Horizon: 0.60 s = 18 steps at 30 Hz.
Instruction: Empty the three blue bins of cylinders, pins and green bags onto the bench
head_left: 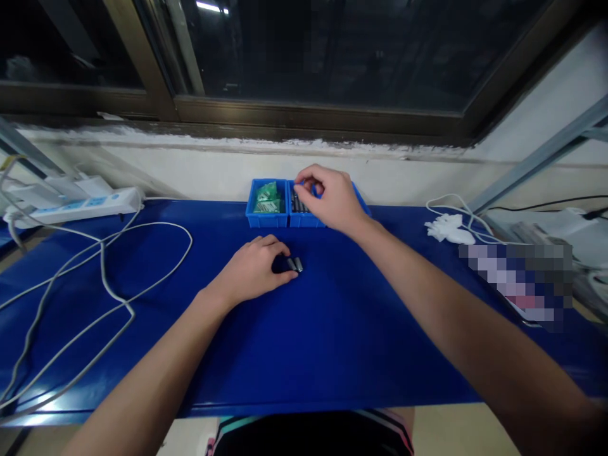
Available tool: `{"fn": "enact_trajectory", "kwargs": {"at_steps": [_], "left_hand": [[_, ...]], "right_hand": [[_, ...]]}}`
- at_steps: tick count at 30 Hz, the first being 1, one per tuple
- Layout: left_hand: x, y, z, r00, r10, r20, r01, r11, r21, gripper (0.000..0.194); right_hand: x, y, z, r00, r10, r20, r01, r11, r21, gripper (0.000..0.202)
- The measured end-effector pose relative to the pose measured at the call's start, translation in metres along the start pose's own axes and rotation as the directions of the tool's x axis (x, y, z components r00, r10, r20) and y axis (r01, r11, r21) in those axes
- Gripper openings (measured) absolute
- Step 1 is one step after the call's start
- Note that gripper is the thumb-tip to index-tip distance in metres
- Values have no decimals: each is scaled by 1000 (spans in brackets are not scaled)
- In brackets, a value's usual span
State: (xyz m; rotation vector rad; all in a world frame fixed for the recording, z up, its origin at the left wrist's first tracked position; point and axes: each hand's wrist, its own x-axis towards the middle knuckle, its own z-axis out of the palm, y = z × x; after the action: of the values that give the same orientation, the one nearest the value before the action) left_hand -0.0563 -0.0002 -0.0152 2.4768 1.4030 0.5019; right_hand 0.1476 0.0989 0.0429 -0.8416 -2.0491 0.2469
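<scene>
Two small metal cylinders (295, 264) lie side by side on the blue table. My left hand (254, 269) rests beside them, thumb and forefinger curved apart around their left side; the thumb tip is close to their near end, and I cannot tell if it touches. Over the middle blue bin (306, 220) hovers my right hand (332, 196), its thumb and forefinger brought together in a pinch. Whatever is between those fingertips is too small to make out. Dark metal cylinders (297, 204) lie in that bin, partly hidden by the hand.
Left of it, another blue bin (267, 220) holds green-tinted plastic packets (267, 197). White cables (102, 244) loop across the table's left side near a power strip (90, 206). A white object with a cord (449, 228) and a blurred flat item (515, 288) lie at right.
</scene>
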Motion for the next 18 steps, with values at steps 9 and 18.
{"fn": "enact_trajectory", "kwargs": {"at_steps": [9,18], "left_hand": [[2,-1,0,996,84,-6,-84,995,-60,19],[2,-5,2,998,65,-2,-65,996,-63,25]], "right_hand": [[-79,-26,-2,796,227,561,-239,970,-54,57],[-78,-12,-9,697,164,698,-245,969,16,39]]}}
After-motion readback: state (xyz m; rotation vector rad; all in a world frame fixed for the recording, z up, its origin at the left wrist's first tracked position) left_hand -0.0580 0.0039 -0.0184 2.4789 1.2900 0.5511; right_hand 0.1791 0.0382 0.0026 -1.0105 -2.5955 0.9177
